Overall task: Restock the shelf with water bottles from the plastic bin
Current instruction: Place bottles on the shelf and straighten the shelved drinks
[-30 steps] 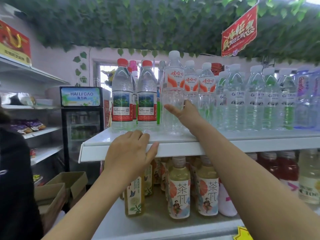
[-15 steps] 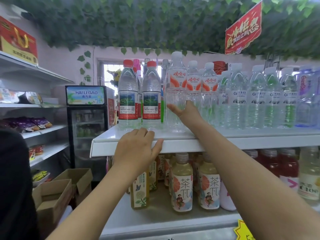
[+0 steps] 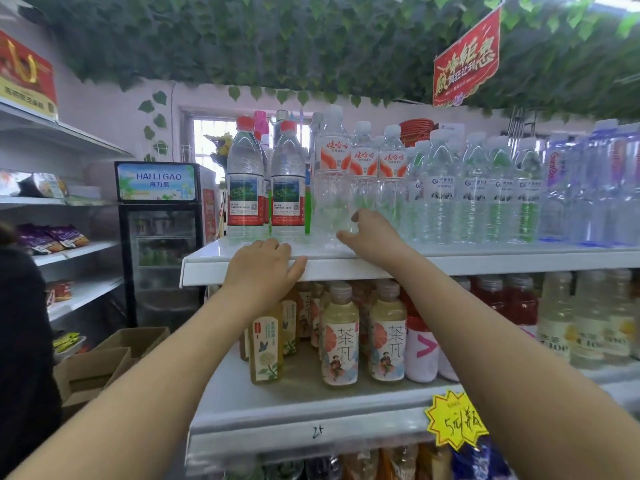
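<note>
A clear water bottle with an orange-and-white label stands upright at the front of the upper white shelf, beside two matching bottles. My right hand is at its lower right side, fingers loosely curled and apart, thumb tip against the bottle's base. Nothing is gripped in it. My left hand lies flat on the shelf's front edge, palm down, holding nothing. The plastic bin is out of view.
Two red-capped water bottles stand left of the placed one, and several green-labelled ones fill the right. Tea bottles crowd the shelf below. Cardboard boxes, a drinks fridge and a person's dark sleeve are at left.
My right hand has slid down and back from the bottle's front to its lower right side, loosening its hold. The left hand stays on the shelf edge. The camera shifted slightly.
</note>
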